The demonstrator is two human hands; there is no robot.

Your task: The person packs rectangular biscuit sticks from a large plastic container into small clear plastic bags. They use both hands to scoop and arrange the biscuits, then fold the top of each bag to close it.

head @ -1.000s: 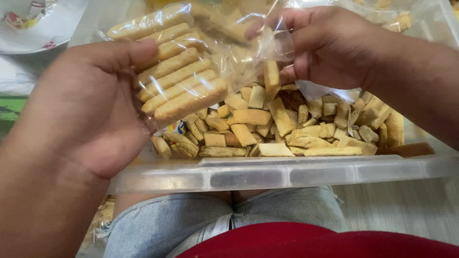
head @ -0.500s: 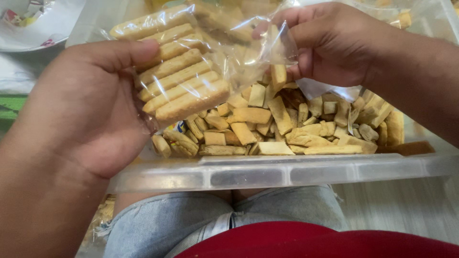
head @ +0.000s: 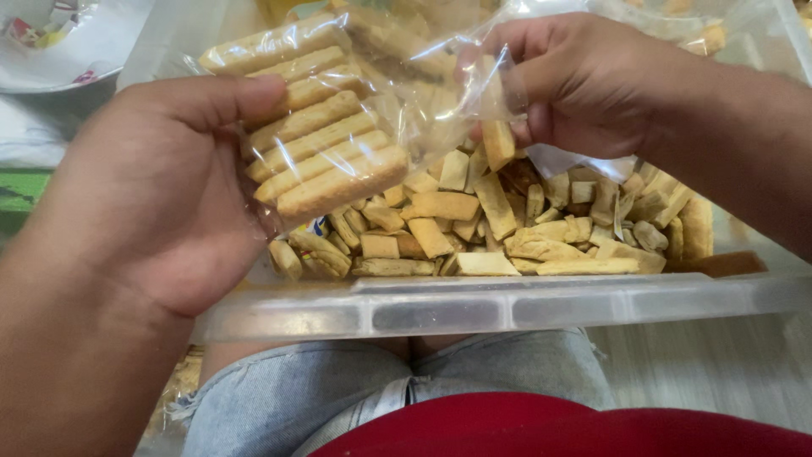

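My left hand (head: 161, 195) grips a clear plastic bag (head: 397, 93) packed with several long tan biscuit sticks (head: 326, 161) lying side by side. My right hand (head: 575, 85) pinches the bag's open mouth and holds one more biscuit stick (head: 497, 144) at the opening. Both hands hover over a clear plastic tub (head: 507, 305) filled with several loose biscuit pieces (head: 507, 228).
A white plate (head: 76, 51) with scraps sits at the upper left. The tub rests across my lap, with light denim shorts (head: 338, 398) and a red shirt (head: 550, 432) below. Pale wood floor (head: 719, 372) shows at the lower right.
My right hand has shifted slightly left and closer to the bag mouth with the biscuit stick. The left hand and bag have stayed nearly still.
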